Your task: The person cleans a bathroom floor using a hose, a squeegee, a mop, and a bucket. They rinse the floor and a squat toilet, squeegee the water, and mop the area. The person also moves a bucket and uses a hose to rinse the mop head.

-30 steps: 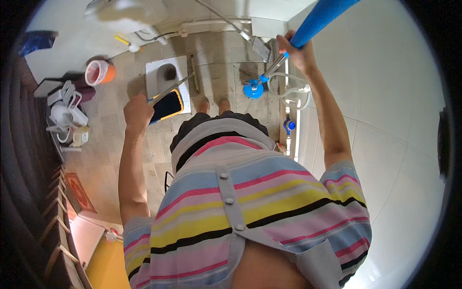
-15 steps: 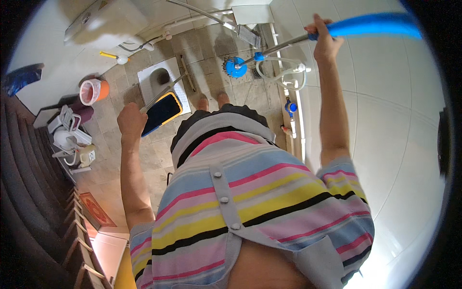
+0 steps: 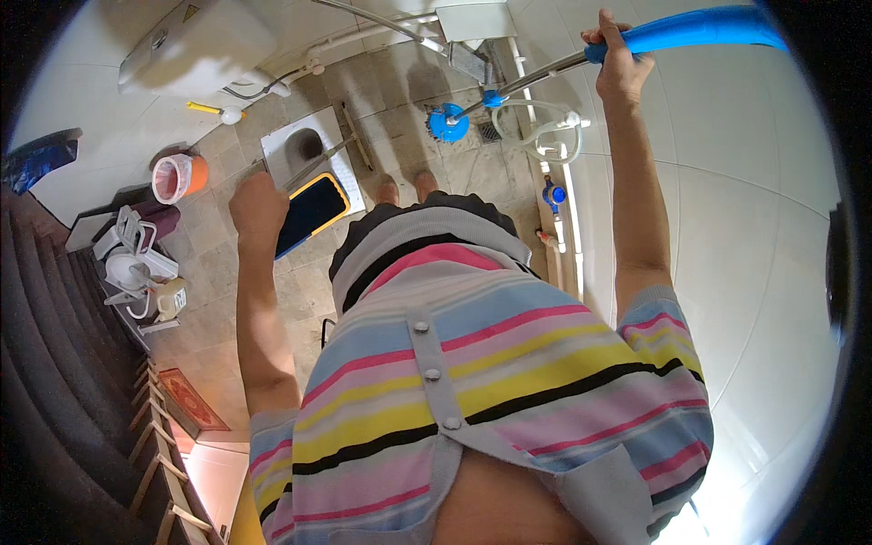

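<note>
My left hand [image 3: 259,211] is closed around the upper end of a grey pole. That pole slants down to a narrow wooden-looking crossbar [image 3: 357,136] on the floor, like a floor squeegee. Held out to the right, my right hand [image 3: 622,59] wraps round the pole of a mop just below its thick blue grip [image 3: 699,32]. The mop's round blue head [image 3: 448,123] is down by the tiled floor, left of the drain [image 3: 489,132]. Beside my left hand is a dark flat rectangular thing [image 3: 313,213] with a yellow rim; its kind is unclear.
A white squat toilet [image 3: 341,150] is set in the floor ahead. An orange bin [image 3: 195,174] stands at left, near a white plastic chair-like item [image 3: 136,245] and a jug [image 3: 170,298]. Pipes with a blue meter [image 3: 554,193] run along the right wall, below a looped hose [image 3: 536,145].
The view has shifted slightly. My left hand has moved a little forward with the pole, and my right hand is slightly higher. Both grips are the same.
</note>
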The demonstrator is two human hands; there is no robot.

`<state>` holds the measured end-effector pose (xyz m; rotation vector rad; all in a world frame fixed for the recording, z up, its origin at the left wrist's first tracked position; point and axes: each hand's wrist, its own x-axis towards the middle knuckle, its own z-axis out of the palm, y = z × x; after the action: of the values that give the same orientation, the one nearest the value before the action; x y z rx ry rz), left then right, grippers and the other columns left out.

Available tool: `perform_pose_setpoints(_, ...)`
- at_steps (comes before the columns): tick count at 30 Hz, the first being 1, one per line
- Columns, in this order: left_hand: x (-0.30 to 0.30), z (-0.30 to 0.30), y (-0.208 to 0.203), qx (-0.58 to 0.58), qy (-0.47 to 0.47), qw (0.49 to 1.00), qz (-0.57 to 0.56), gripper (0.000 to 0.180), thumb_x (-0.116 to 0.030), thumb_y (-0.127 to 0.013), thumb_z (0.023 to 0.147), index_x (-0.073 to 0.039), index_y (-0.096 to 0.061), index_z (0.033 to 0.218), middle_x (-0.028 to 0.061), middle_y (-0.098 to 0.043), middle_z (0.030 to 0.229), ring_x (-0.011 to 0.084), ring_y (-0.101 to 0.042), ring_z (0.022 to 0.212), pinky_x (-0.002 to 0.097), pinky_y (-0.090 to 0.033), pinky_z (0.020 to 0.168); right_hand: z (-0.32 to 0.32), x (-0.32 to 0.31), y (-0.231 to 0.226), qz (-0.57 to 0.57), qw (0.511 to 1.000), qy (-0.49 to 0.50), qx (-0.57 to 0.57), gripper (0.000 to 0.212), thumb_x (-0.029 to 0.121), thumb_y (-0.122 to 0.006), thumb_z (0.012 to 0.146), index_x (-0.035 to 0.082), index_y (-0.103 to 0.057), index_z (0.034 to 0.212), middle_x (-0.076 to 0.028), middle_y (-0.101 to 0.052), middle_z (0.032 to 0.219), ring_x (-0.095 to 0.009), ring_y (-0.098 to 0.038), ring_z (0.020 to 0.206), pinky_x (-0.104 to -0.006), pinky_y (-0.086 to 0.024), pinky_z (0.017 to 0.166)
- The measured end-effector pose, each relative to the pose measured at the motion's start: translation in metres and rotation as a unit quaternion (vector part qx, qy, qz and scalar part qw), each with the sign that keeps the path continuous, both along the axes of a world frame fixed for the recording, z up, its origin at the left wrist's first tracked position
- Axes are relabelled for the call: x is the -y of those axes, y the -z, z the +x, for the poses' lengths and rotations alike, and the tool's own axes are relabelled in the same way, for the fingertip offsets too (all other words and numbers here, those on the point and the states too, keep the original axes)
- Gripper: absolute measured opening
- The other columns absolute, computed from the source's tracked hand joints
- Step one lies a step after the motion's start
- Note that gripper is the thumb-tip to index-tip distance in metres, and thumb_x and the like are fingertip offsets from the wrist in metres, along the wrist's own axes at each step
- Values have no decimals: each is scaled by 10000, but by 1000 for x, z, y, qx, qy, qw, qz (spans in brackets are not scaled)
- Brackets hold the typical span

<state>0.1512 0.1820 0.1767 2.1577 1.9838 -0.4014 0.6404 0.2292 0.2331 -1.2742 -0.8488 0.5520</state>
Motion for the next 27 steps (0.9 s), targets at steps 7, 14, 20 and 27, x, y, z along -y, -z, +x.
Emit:
perform_pose_setpoints(7, -7, 2, -5, -33, -15, 999, -26, 231, -252, -654, 769, -30, -655, 835, 162, -661, 874, 317, -648, 856, 406, -523, 738, -16, 5, 17, -42, 999, 33, 1, 265, 193, -762, 770, 31, -577, 670, -85, -584, 610, -197, -615, 601, -361, -522, 680)
perform_pose_setpoints(14, -15, -12, -3, -38, -28, 999, -14, 227, -260, -666, 773, -43, -657, 836, 150, -663, 871, 306, -654, 838, 402, -525, 729, -29, 13, 24, -33, 998, -47, -18, 235, 148, -717, 810, 48, -555, 672, -41, -519, 599, -161, -538, 590, -365, -497, 708)
perform_pose_setpoints(20, -22, -11, -10, -31, -2, 999, -18, 237, -256, -664, 787, -32, -668, 863, 156, -662, 867, 299, -658, 818, 393, -525, 720, -22, 22, 33, -74, 979, -183, 57, 135, 143, -680, 833, 26, -626, 790, -66, -648, 740, -145, -618, 716, -283, -482, 693)
perform_pose_setpoints(27, -31, -6, -5, -30, 10, 999, 2, 217, -268, -652, 787, -57, -682, 824, 140, -667, 830, 291, -660, 789, 383, -521, 687, -55, 33, 57, -110, 968, -203, 94, 135, 153, -681, 835, 31, -626, 819, -54, -647, 760, -140, -609, 755, -282, -478, 709)
